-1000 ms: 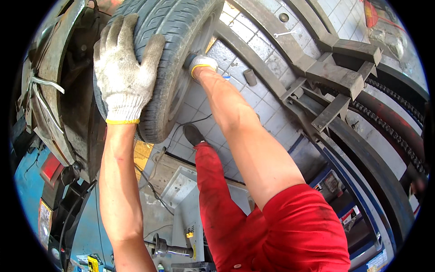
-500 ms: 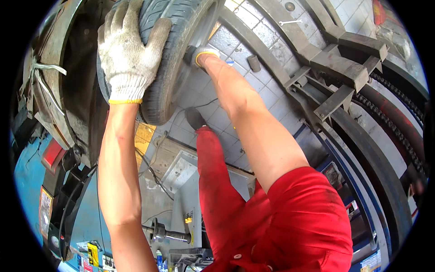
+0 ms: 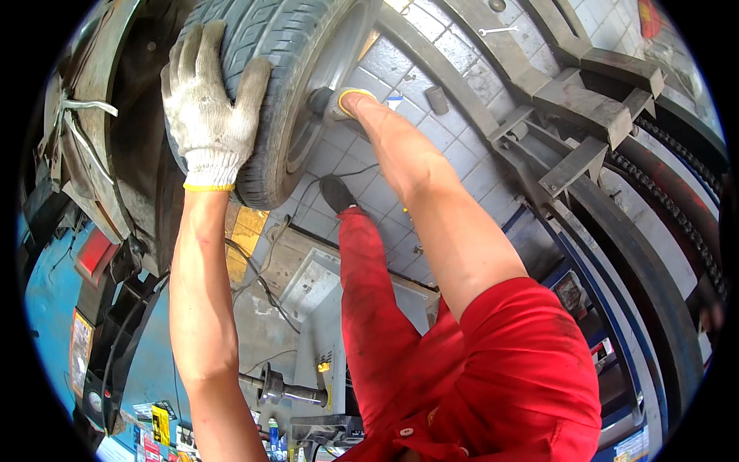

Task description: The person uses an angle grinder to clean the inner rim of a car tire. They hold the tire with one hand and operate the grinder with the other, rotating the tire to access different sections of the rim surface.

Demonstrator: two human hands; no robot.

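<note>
At the upper left of the frame, the black rubber car tyre on its grey metal rim (image 3: 285, 92) seems partly seated in the wheel arch, the gloved left hand (image 3: 209, 115) spread flat on the tread, the gloved right hand (image 3: 342, 104) at the hub, its grip hidden, so fastening is probably left.

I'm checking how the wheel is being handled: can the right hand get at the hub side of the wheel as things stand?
Probably yes. The right hand is already at the wheel face, beside the tyre, with nothing between them, while the left hand lies flat on the tread.
</note>
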